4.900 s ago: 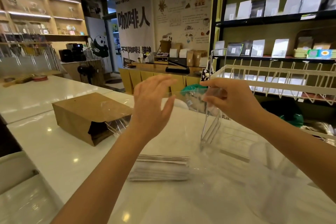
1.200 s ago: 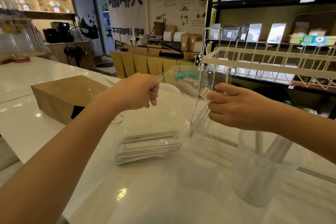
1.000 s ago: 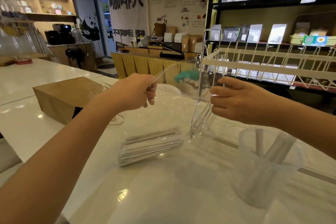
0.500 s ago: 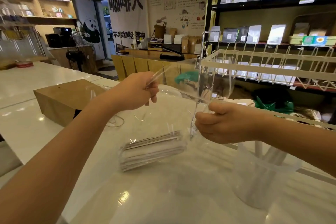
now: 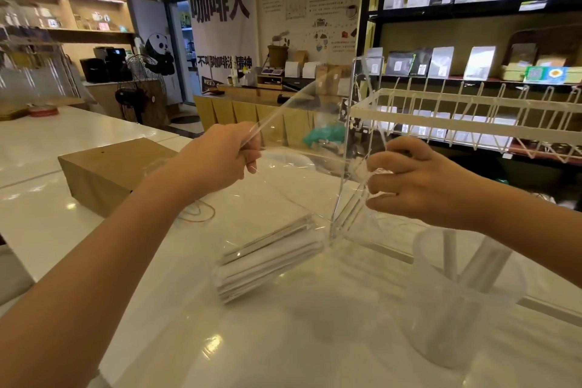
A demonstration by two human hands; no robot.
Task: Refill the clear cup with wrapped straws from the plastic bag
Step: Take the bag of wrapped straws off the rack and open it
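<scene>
A clear plastic bag is stretched between both hands above the white counter. My left hand pinches its left edge. My right hand clutches the crumpled right edge near the wire rack. A bundle of white wrapped straws lies in the bag's bottom, resting on the counter. The clear cup stands at the lower right, below my right forearm, with a few straws leaning inside it.
A brown paper bag lies on its side at the left. A white wire rack hangs over the counter at the right, its upright frame close to the plastic bag. Shelves of pouches fill the back right.
My right hand dropped from the bag's upper edge and now bunches the plastic lower down. The left hand kept its pinch. The straw bundle stayed at the bag's bottom.
</scene>
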